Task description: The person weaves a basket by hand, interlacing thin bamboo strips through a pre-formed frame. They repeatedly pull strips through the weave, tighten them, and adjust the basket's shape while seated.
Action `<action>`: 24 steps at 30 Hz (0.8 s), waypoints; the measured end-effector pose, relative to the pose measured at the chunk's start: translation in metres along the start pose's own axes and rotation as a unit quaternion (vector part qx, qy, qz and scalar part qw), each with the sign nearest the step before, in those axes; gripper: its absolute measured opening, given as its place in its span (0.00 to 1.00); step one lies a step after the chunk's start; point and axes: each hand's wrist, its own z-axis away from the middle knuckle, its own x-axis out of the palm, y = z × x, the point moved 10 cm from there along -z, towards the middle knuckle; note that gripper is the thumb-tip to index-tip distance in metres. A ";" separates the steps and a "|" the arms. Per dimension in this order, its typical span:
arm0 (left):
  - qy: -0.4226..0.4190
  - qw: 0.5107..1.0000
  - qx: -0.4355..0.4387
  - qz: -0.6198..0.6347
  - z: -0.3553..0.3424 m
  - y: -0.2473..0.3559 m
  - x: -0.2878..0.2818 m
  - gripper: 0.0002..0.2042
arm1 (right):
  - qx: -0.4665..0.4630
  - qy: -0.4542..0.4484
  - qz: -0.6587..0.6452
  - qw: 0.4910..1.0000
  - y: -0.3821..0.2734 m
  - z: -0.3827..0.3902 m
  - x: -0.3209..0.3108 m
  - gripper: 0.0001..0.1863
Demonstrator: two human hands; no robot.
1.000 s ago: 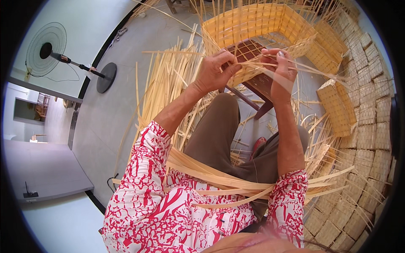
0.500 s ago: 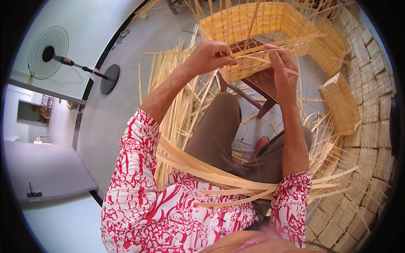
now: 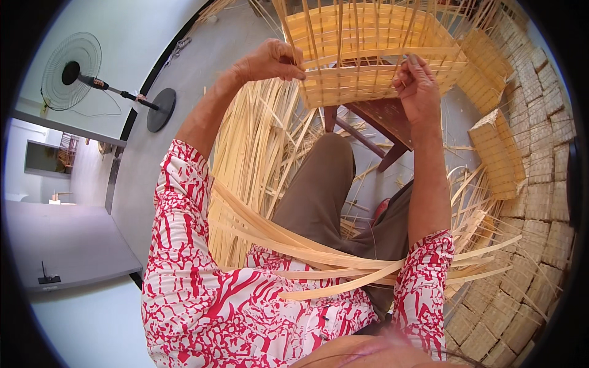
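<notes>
A part-woven bamboo basket (image 3: 374, 30) with long upright strips stands beyond my knees, its near wall toward me. At the left corner of that wall, my left hand (image 3: 273, 60) pinches the end of a pale bamboo strip (image 3: 353, 71), which runs along the wall's upper edge. My right hand (image 3: 419, 86) is closed at the strip's right-hand part, thumb and fingertips pinched together; the exact grip is partly hidden by the fingers. Under the basket is a dark wooden stool (image 3: 386, 119). A bundle of wide strips (image 3: 331, 260) lies across my lap.
Many loose bamboo strips (image 3: 245, 141) cover the floor at the left. Woven pieces (image 3: 497, 153) stand at the right before a wall of stacked woven blocks (image 3: 537, 202). A standing fan (image 3: 72, 73) is at the far left, its round base (image 3: 161, 110) on the floor.
My hands have moved apart, the left one going left and farther away. The strip that slanted between them now lies along the near wall. The basket's near wall has turned more squarely toward me.
</notes>
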 end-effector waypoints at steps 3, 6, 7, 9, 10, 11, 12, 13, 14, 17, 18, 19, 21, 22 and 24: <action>0.001 1.000 0.023 0.017 0.001 0.001 -0.001 0.08 | -0.032 0.019 0.010 0.999 -0.006 -0.001 -0.013 0.03; 0.000 1.000 0.019 -0.001 0.005 0.003 0.001 0.08 | 0.016 0.099 0.037 0.994 0.017 0.010 -0.041 0.03; -0.002 1.000 0.013 -0.016 0.006 0.005 0.000 0.07 | 0.035 0.117 0.015 0.992 0.032 0.011 -0.051 0.04; 0.027 0.997 0.044 -0.065 0.009 0.009 -0.004 0.06 | 0.033 0.123 0.007 0.992 0.042 0.010 -0.059 0.04; 0.056 0.990 0.081 -0.101 0.012 0.011 -0.005 0.06 | 0.034 0.132 0.011 0.991 0.042 0.008 -0.062 0.04; 0.084 0.980 0.119 -0.136 0.014 0.014 -0.006 0.05 | 0.034 0.142 0.017 0.989 0.039 0.007 -0.067 0.04; 0.126 0.985 0.082 -0.087 0.018 0.013 -0.009 0.05 | 0.036 0.153 0.019 0.987 0.038 0.008 -0.068 0.04; 0.166 0.984 0.045 -0.037 0.025 0.018 -0.008 0.05 | 0.047 0.143 0.013 0.988 0.037 0.009 -0.063 0.04; 0.205 0.979 0.007 0.012 0.029 0.016 -0.008 0.05 | 0.043 0.132 0.011 0.990 0.034 0.009 -0.059 0.03; 0.287 0.955 0.042 0.063 0.033 0.005 -0.006 0.04 | 0.040 0.102 0.014 0.994 0.026 0.011 -0.044 0.03; 0.309 0.946 0.055 0.083 0.036 0.002 -0.005 0.04 | 0.036 0.107 0.029 0.993 0.023 0.013 -0.041 0.03; 0.310 0.947 0.038 0.072 0.037 -0.004 -0.004 0.03 | 0.033 0.112 0.045 0.992 0.021 0.015 -0.036 0.03; 0.307 0.949 0.049 0.059 0.038 -0.003 -0.004 0.03 | 0.028 0.131 0.087 0.987 0.017 0.010 -0.037 0.03; 0.307 0.949 0.059 0.050 0.037 0.000 -0.006 0.04 | 0.030 0.144 0.085 0.985 0.018 0.011 -0.042 0.03; 0.292 0.954 0.037 0.047 0.036 0.001 -0.003 0.05 | 0.036 0.166 0.081 0.982 0.024 0.013 -0.049 0.03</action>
